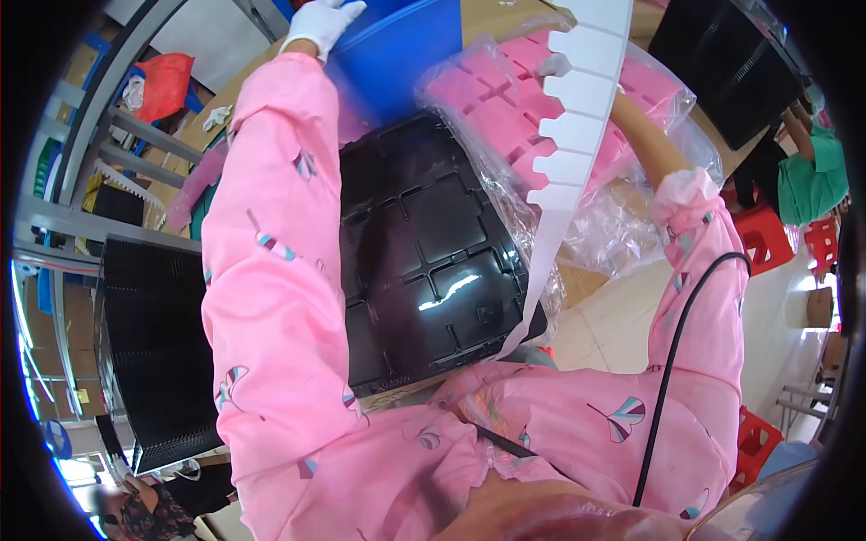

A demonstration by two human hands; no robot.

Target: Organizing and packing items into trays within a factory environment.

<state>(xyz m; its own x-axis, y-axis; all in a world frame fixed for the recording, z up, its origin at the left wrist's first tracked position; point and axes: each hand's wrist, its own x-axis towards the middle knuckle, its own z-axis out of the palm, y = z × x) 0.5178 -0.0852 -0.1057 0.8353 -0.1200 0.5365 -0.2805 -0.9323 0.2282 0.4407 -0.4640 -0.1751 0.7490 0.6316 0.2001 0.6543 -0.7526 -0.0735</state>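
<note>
My left hand [317, 24], in a white glove, reaches to the far left and grips the rim of a blue plastic bin [397, 59], which looks blurred. White notched strip [586, 86], long and curling, hangs from my right hand down toward my lap. Most of my right hand is behind the strip; only pale gloved fingertips [554, 66] show at its notched edge. Below that hand, pink sheets with slots [492, 86] lie in clear plastic wrap. In front of me sits a black moulded tray [424, 234] with raised ribs and a glossy surface.
Stacked black trays [153, 352] stand at my left, beside a grey metal frame [99, 225]. Another black stack [726, 68] is at the far right, near a person in a green top [812, 180]. Red stools [762, 239] stand on the tiled floor. A black cable crosses my right sleeve.
</note>
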